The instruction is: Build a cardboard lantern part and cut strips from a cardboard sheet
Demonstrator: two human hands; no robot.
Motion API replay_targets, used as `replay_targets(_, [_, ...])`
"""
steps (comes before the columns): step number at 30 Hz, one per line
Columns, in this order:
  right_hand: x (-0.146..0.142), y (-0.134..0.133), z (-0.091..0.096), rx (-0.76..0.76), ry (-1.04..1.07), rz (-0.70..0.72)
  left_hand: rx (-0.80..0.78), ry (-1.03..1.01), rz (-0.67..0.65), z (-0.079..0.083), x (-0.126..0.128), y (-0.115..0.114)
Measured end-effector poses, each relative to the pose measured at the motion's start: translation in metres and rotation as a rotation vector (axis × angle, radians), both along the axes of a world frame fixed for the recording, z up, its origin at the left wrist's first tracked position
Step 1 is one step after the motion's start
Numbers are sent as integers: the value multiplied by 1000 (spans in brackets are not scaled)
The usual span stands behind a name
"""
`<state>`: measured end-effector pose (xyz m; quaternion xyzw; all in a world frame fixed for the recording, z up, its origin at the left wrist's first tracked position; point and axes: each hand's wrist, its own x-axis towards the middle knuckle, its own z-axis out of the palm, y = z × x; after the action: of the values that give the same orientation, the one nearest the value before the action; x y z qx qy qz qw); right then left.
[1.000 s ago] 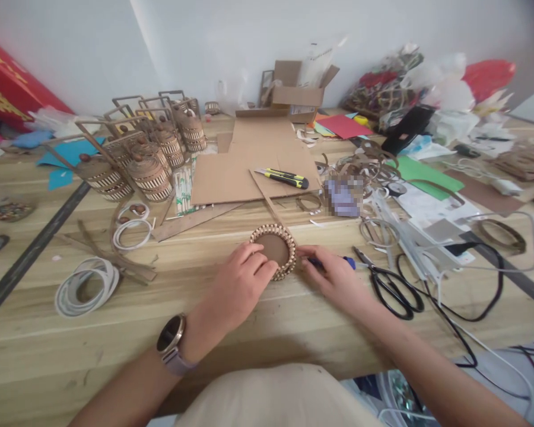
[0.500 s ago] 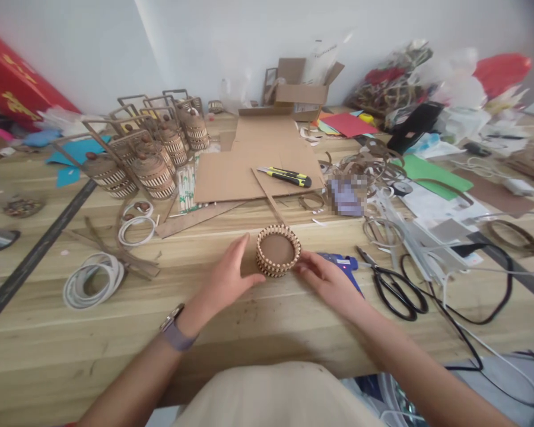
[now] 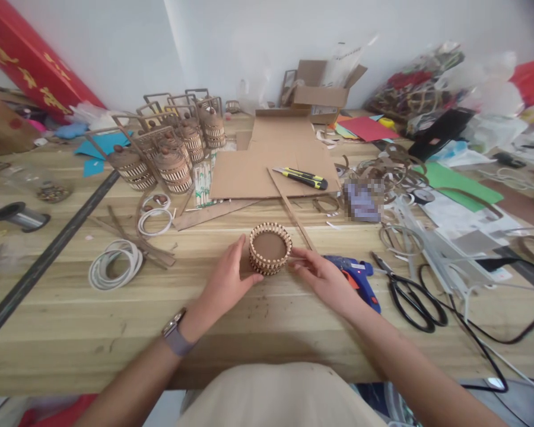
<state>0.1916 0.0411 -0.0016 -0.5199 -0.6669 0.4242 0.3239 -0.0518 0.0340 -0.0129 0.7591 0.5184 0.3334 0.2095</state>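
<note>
A small round basket (image 3: pixel 270 246) of light sticks and brown strips stands upright on the wooden table between my hands. Its floor is brown. My left hand (image 3: pixel 225 279) is open at its left side, the thumb reaching the lower front edge. From the right, my right hand (image 3: pixel 320 277) comes up to the basket with bent fingers apart; whether the fingertips touch its wall I cannot tell. Past the basket, a narrow brown strip (image 3: pixel 290 207) runs down from the cardboard. A blue glue gun (image 3: pixel 360 276) lies partly behind my right hand.
Black scissors (image 3: pixel 416 299) lie right of the glue gun. A yellow-black utility knife (image 3: pixel 305 178) rests on a cardboard sheet (image 3: pixel 240 172). Several lidded baskets (image 3: pixel 173 166) with tall handles stand back left. White cord coils (image 3: pixel 115 265) lie left, tangled brown strips (image 3: pixel 382 163) right.
The view has turned left. The basket has shifted left along the table, away from the strip's lower end, which now shows. Both hands have moved with it.
</note>
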Motion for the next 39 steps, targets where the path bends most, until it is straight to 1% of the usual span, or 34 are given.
replay_targets(2, [11,-7,6,67,-91,-91,109,61,-9,10,-5,1])
replay_targets(3, [18,-11,9,101,-142,-134,162,100,-34,17,-7,2])
replay_targets(6, [43,-28,20,173,-311,-258,284,224,-186,35,-8,8])
replay_targets(7, [52,-34,22,196,-378,-306,312,261,-231,39,-6,10])
replay_targets(9, [70,-46,21,246,-529,-415,355,307,-282,45,-1,15])
replay_targets(11, [86,-56,15,274,-665,-495,388,316,-295,49,3,18])
replay_targets(13, [99,-63,4,260,-733,-513,412,300,-285,54,3,19])
replay_targets(15, [106,-66,-8,192,-737,-496,435,280,-236,60,-5,21])
replay_targets(17, [109,-64,-18,118,-730,-488,461,276,-159,64,-20,23])
replay_targets(19, [108,-61,-23,69,-737,-480,468,306,-86,62,-40,25])
replay_targets(22, [105,-55,-23,43,-742,-487,430,398,-37,48,-63,26])
replay_targets(24, [105,-53,-20,30,-733,-496,431,474,6,36,-67,23])
replay_targets(25, [105,-53,-19,28,-724,-506,439,506,25,32,-65,19])
replay_targets(27, [106,-55,-17,45,-699,-555,465,534,18,26,-55,11])
replay_targets(28, [106,-57,-16,61,-683,-595,479,525,-16,25,-47,8])
replay_targets(30, [107,-60,-14,106,-636,-688,492,466,-130,25,-28,3])
replay_targets(33, [106,-63,-11,138,-533,-788,440,399,-279,24,-1,4])
replay_targets(36, [102,-63,-8,155,-453,-864,370,408,-326,21,18,10])
replay_targets(39, [95,-63,-3,184,-458,-904,343,416,-329,15,26,12])
